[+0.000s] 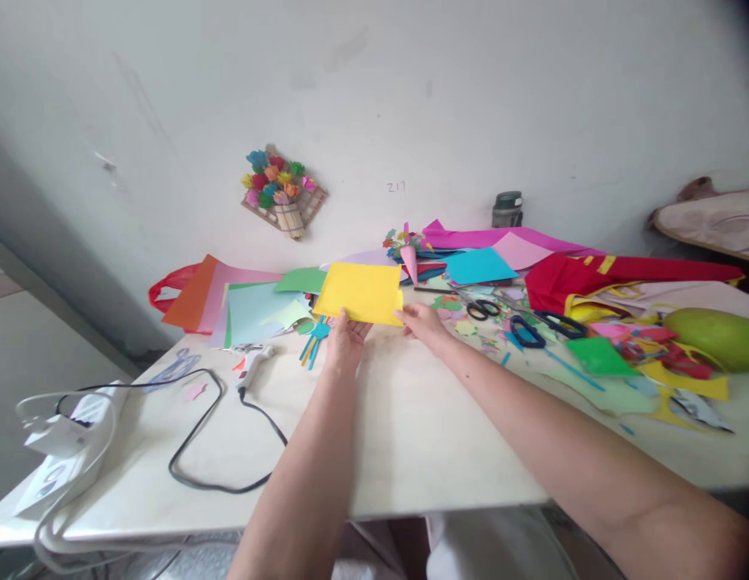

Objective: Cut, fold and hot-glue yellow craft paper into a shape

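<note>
A yellow sheet of paper (361, 292) is held up over the table between my two hands. My left hand (345, 342) grips its lower edge, thumb on top and fingers underneath. At the lower right corner, my right hand (424, 324) pinches the sheet between thumb and fingers. Just left of my left hand lie blue and yellow paper strips (312, 342). A green sheet (302, 280) shows behind the yellow one. Small paper cutouts (456, 310) are scattered to the right of my right hand, near black-handled scissors (483, 309).
At left are a glue gun (252, 366) with a looping black cord and a power strip (72, 443). Coloured sheets (254, 310) lie at the back left. More scissors (527, 331), paper scraps (604, 357), red cloth (549, 282) and a green fruit (716, 338) are at right.
</note>
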The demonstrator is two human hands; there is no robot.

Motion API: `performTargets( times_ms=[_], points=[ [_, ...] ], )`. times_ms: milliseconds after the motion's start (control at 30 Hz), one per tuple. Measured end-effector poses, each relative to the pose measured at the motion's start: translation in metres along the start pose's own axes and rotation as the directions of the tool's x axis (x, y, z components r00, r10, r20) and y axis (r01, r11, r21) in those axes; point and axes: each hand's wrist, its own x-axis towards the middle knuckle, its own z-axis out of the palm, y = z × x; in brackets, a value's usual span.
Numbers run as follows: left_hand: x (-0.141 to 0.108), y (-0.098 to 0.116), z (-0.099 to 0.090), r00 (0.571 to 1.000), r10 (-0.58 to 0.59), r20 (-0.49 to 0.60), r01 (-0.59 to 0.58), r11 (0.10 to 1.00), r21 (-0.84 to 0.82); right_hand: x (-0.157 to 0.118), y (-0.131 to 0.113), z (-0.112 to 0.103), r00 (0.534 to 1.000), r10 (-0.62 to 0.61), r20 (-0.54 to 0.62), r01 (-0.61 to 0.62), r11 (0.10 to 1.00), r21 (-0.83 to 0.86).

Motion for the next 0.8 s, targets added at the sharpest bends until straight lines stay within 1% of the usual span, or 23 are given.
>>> performTargets(
  times_ms=[33, 67, 100, 133, 167, 200, 233, 267, 300, 400, 600, 800],
  points=[
    [0.000, -0.001, 0.000, 1.000, 0.002, 0.000, -0.002, 1.000, 0.003, 0.000, -0.001, -0.002, 0.986, -0.100, -0.137, 0.087, 0.991, -0.098],
    [0.000, -0.001, 0.000, 1.000, 0.002, 0.004, -0.002, 1.000, 0.006, 0.000, -0.002, -0.003, 0.943, -0.227, -0.243, 0.177, 0.962, -0.210],
    [-0.001, -0.002, 0.000, 1.000, -0.003, 0.013, 0.003, 1.000, 0.010, -0.001, -0.004, -0.004, 0.883, -0.359, -0.301, 0.260, 0.911, -0.321],
    [-0.002, -0.004, 0.001, 0.999, -0.014, 0.031, 0.013, 1.000, 0.015, -0.002, -0.006, -0.005, 0.827, -0.479, -0.293, 0.341, 0.843, -0.415],
    [-0.003, -0.005, 0.002, 0.998, -0.029, 0.055, 0.028, 0.999, 0.019, -0.004, -0.008, -0.004, 0.785, -0.573, -0.235, 0.418, 0.770, -0.482],
    [-0.004, -0.006, 0.003, 0.996, -0.046, 0.082, 0.044, 0.999, 0.022, -0.007, -0.011, -0.003, 0.761, -0.626, -0.167, 0.471, 0.712, -0.521],
    [-0.006, -0.007, 0.004, 0.992, -0.062, 0.111, 0.060, 0.998, 0.023, -0.010, -0.013, -0.001, 0.749, -0.656, -0.089, 0.516, 0.663, -0.543],
    [-0.008, -0.008, 0.006, 0.987, -0.075, 0.142, 0.072, 0.997, 0.023, -0.013, -0.016, 0.002, 0.742, -0.670, -0.024, 0.550, 0.628, -0.551],
    [-0.009, -0.010, 0.007, 0.982, -0.084, 0.169, 0.081, 0.996, 0.020, -0.015, -0.018, 0.005, 0.738, -0.674, 0.015, 0.567, 0.608, -0.556],
    [-0.012, -0.013, 0.011, 0.971, -0.103, 0.214, 0.101, 0.995, 0.019, -0.020, -0.022, 0.013, 0.741, -0.670, 0.055, 0.577, 0.591, -0.563],
    [-0.013, -0.017, 0.015, 0.973, -0.134, 0.188, 0.129, 0.991, 0.039, -0.019, -0.021, 0.019, 0.790, -0.612, 0.047, 0.512, 0.614, -0.600],
    [-0.015, -0.018, 0.017, 0.968, -0.146, 0.202, 0.139, 0.989, 0.047, -0.017, -0.020, 0.022, 0.813, -0.582, 0.017, 0.479, 0.651, -0.588]
  ],
)
